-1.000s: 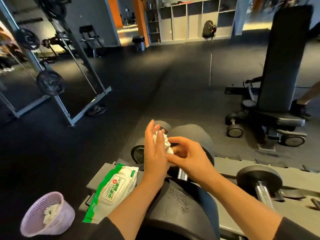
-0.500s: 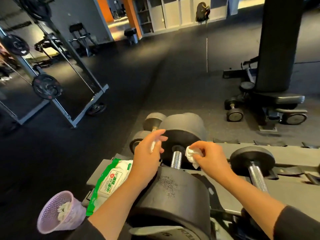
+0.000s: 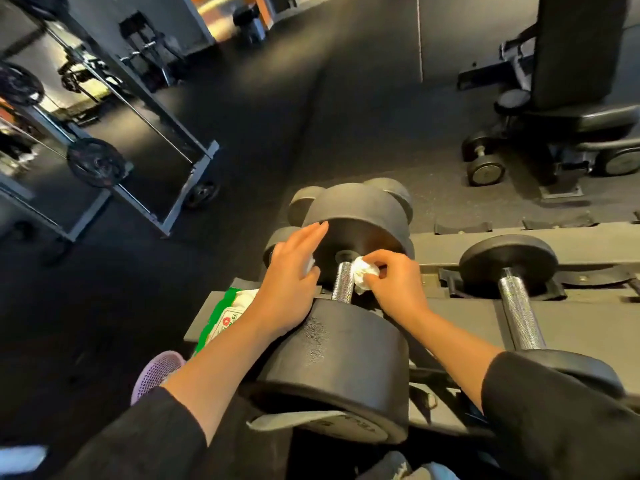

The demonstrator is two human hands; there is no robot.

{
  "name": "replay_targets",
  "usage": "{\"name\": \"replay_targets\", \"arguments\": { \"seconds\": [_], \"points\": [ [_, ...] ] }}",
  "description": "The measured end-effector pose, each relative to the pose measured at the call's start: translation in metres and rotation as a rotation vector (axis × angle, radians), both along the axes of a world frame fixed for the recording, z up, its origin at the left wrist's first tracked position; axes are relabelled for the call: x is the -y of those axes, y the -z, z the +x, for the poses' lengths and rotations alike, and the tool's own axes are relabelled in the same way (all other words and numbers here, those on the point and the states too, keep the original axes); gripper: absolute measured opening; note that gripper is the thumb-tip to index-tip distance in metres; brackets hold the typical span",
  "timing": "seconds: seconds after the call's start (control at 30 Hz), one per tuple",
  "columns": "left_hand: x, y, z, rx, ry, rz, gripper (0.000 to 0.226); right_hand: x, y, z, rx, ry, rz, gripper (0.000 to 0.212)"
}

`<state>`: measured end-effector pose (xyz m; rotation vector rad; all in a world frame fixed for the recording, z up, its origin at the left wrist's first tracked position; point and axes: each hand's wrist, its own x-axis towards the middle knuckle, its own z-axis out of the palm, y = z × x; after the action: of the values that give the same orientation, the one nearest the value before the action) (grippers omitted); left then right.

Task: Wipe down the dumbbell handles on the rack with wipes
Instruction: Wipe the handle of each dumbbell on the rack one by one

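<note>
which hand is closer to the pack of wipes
Left. The left hand lies directly over the pack of wipes, beside the handle; the right hand is across the handle, pinching a wipe.

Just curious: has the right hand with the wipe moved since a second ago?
Yes. The right hand has brought the wipe down from above the dumbbell onto its handle.

Commercial gym. Black rubber floor (image 3: 277,133), dumbbells (image 3: 346,341) on a steel rack (image 3: 467,317), plate-loaded frame (image 3: 114,140) at left, adjustable padded bench (image 3: 581,64) at right, lockers beyond.
</note>
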<state>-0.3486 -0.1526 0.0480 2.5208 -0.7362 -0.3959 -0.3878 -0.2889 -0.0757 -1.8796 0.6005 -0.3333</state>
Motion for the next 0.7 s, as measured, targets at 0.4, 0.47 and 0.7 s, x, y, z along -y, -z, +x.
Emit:
{"name": "replay_targets", "arguments": {
  "seconds": [0.4,0.47,0.7],
  "points": [
    [0.003,0.003,-0.001,0.003,-0.010,0.024,0.058,-0.007,-0.012,-0.026,0.011,-0.215,0.351,0.021],
    [0.003,0.004,-0.001,0.001,-0.012,0.027,0.058,-0.005,-0.017,-0.027,-0.007,-0.288,0.394,0.019],
    [0.000,0.006,0.000,0.027,0.000,-0.011,0.059,-0.003,-0.023,0.011,0.072,-0.093,-0.140,0.023]
  ]
}}
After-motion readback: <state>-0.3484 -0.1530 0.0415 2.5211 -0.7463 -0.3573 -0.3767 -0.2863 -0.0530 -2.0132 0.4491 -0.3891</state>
